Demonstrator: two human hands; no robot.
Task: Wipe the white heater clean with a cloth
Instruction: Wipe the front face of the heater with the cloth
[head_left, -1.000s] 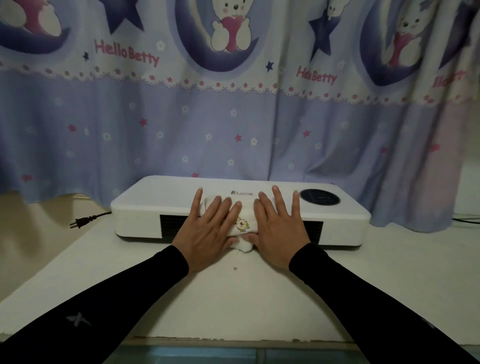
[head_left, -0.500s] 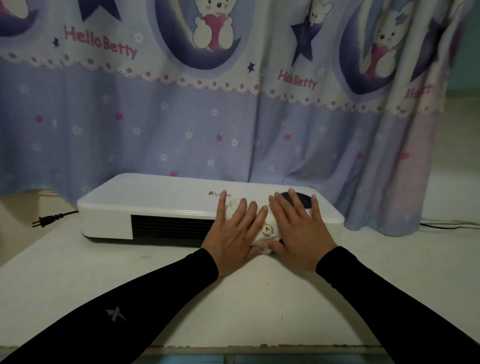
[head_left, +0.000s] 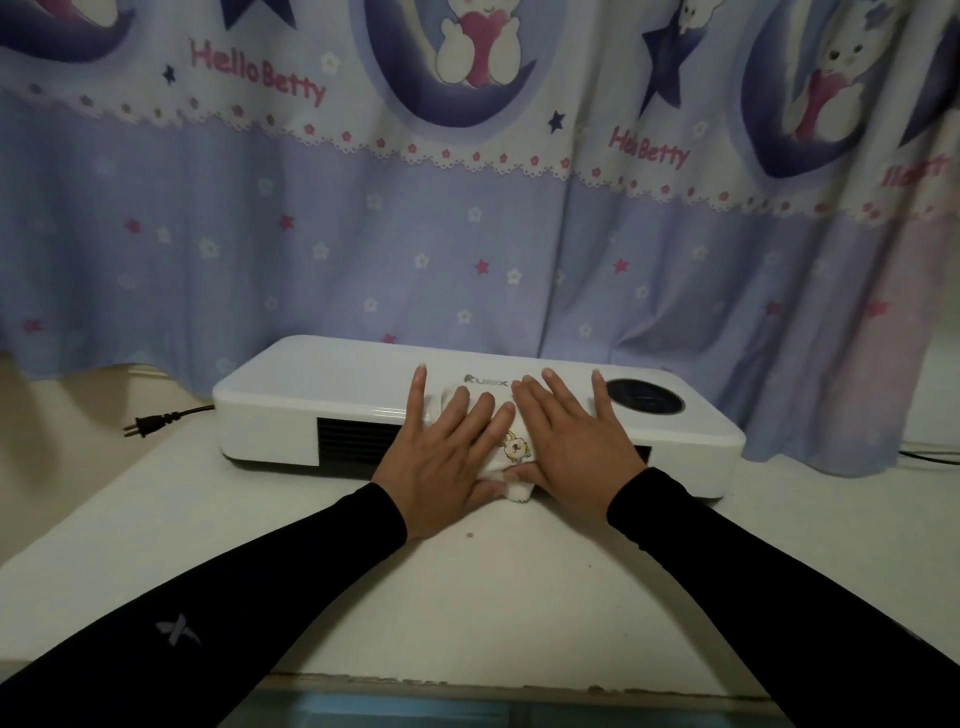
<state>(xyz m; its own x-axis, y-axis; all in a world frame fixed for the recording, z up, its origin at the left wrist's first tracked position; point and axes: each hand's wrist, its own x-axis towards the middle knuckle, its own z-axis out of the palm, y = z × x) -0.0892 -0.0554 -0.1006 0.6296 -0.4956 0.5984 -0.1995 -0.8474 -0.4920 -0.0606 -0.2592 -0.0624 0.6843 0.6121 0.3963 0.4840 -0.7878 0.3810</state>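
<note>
The white heater (head_left: 311, 395) lies flat on a pale table (head_left: 493, 597), in front of the curtain. A small white cloth (head_left: 515, 448) with a cartoon print is draped over the heater's front top edge near the middle, its lower end hanging toward the table. My left hand (head_left: 441, 462) and my right hand (head_left: 571, 447) lie side by side on the cloth with fingers spread, pressing it against the heater. Both thumbs meet at the cloth's lower end. The hands hide most of the cloth.
A dark round panel (head_left: 644, 402) sits on the heater's top, right of my right hand. A black vent grille (head_left: 353, 441) runs along the front. The heater's unplugged plug (head_left: 150, 422) lies to its left. A patterned curtain (head_left: 363, 234) hangs close behind. The table's front edge (head_left: 467, 680) is near me.
Both hands slid the cloth right until the right hand covered the dark round panel, then back left to the heater's middle. The view also shifted.
</note>
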